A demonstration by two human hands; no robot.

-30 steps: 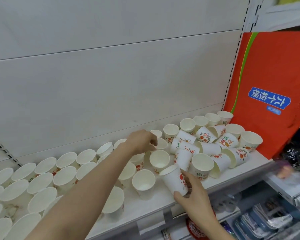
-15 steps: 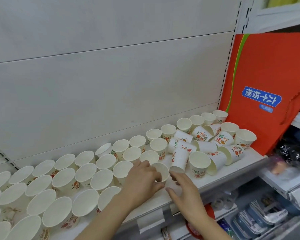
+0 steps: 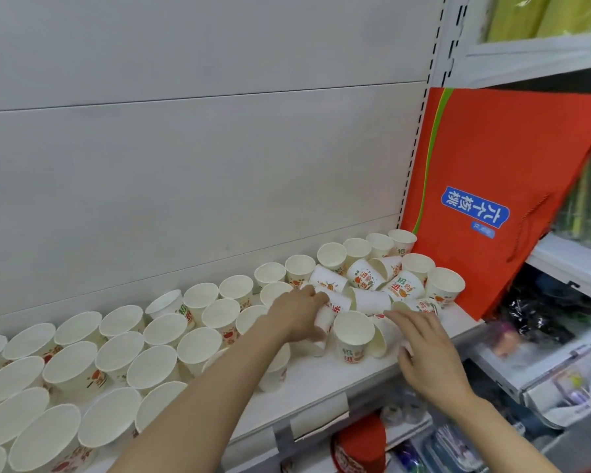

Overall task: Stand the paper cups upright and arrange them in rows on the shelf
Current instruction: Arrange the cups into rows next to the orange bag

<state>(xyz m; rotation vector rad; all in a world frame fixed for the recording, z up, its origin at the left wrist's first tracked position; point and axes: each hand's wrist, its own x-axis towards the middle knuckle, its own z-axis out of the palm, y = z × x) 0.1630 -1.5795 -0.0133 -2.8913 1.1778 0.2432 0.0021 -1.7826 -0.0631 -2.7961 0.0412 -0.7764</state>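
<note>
On the shelf (image 3: 325,377), left hand (image 3: 299,310) grips a tipped cup (image 3: 331,310).

The paper cups (image 3: 353,331) look matt white with printed sides. The shelf (image 3: 325,377) and back panel (image 3: 202,165) are smooth, matt, painted. On the right, the red bag (image 3: 485,158) has a slight sheen.

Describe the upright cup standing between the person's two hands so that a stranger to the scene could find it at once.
Start at the big orange bag at the shelf's right end, then come down to the heap of fallen cups. Just in front of it, near the shelf's front edge, one cup stands upright, mouth open upward, while its neighbours lie tipped over.
</note>
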